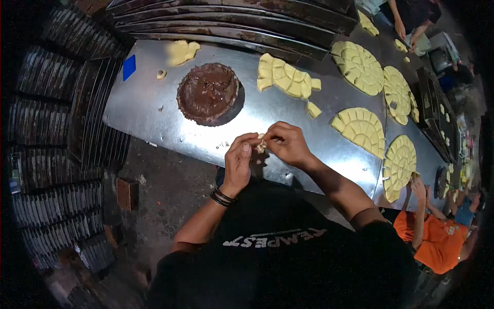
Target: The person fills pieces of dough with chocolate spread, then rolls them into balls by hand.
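Near the front edge of the metal table [154, 116], my two hands meet around a small piece of pale dough [261, 144]. My left hand [240, 160], with dark bands at its wrist, steadies the piece between thumb and fingers. From the other side, my right hand [288, 144] pinches the same piece with its fingertips. Just beyond my hands is a round mass of dark brown filling [208, 90], its edge thickly crusted. Past it to the right lies a scored slab of yellow dough [285, 76], with a loose cut piece [313, 109] beside it.
Scored dough rounds [358, 67] and a half round [362, 129] lie to the right. Dark trays [231, 20] stack along the back, with more racks at left. A blue card [129, 67] lies on the far left. A person in orange [440, 242] works at right.
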The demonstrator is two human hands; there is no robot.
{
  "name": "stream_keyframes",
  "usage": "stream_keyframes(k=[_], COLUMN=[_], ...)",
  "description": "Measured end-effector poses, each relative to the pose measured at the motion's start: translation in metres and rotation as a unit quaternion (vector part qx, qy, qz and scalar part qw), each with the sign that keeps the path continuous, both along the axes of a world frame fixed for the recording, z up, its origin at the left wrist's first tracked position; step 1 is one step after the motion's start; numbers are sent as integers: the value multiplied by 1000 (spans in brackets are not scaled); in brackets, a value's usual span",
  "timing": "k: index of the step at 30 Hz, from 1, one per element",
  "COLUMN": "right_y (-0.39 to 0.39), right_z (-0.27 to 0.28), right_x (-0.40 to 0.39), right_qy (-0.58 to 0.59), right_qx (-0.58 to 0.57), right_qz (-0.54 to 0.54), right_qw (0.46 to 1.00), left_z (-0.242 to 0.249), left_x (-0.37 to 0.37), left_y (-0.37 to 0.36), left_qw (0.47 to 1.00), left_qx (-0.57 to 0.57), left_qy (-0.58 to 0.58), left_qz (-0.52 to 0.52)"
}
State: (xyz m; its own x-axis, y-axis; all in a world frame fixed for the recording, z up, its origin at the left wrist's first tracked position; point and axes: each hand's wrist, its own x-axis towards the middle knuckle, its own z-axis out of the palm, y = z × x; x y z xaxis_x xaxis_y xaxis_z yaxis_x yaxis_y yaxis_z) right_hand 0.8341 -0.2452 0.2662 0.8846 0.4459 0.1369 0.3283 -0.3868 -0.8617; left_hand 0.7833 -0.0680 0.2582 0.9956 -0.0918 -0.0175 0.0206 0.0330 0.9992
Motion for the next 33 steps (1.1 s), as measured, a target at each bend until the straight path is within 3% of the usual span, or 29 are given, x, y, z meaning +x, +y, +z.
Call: stream_keyframes(k=[2, 3, 6, 7, 9, 10, 12, 14, 16, 18, 20, 21, 23, 24, 26, 28, 31, 33], right_y=[-3, 2, -21, -29, -48, -56, -70, -70, -56, -33, -18, -22, -59, -88, -106, -85, -40, -33], right_z=[2, -4, -30, -43, -89, -99, -83, -41, -39, -49, -91, -102, -106, -109, -89, -94, -96, -105], right_x=[-13, -22, -38, -44, -73, -91, -103, -70, -37, -16, -27, -36, -47, -45, -23, 5, 18, -6], right_qy=[57, 17, -89, -164, 129, 196, 152, 58, -3, -119, -132, -124, -189, -141, -163, -175, -163, -160], right_qx=[48, 123, 23, -36, 79, 93, -35, -221, -153, -118, -282, -332, -273, -261, -276, -267, -209, -249], right_qz=[-60, -85, -86, -106, -170, -185, -88, 58, 50, -54, -7, 68, 170, 200, 152, -68, -242, -182], right_qw=[995, 989, 992, 980, 974, 959, 984, 972, 987, 984, 950, 933, 928, 934, 935, 945, 933, 938], left_z=[-3, -5, -9, -13, -22, -2, 3, 3, 12, 17, 23, 28, 40, 43, 39, 29, 19, 12], left_x=[-1, -4, -11, -13, -16, -14, -16, -14, -8, -3, 3, 4, 5, 7, 15, 25, 81, 139], left_y=[-11, -14, -24, -24, -12, -5, 12, 31, 52, 68, 91, 99, 112, 115, 135, 161, 189, 216], left_qw=[984, 991, 996, 993, 977, 975, 989, 995, 993, 990, 987, 986, 983, 980, 975, 970, 971, 959], left_qx=[-165, -124, 26, 26, 26, 67, 50, -23, 3, 12, -42, -49, -28, -30, -26, 24, 82, 214], left_qy=[65, 41, -49, -30, 14, 55, 90, 99, 116, 101, 110, 112, 85, 85, 92, 118, 70, 30], left_qz=[18, -5, -67, -110, -212, -206, -105, -14, 37, 95, 111, 114, 161, 175, 203, 211, 215, 184])
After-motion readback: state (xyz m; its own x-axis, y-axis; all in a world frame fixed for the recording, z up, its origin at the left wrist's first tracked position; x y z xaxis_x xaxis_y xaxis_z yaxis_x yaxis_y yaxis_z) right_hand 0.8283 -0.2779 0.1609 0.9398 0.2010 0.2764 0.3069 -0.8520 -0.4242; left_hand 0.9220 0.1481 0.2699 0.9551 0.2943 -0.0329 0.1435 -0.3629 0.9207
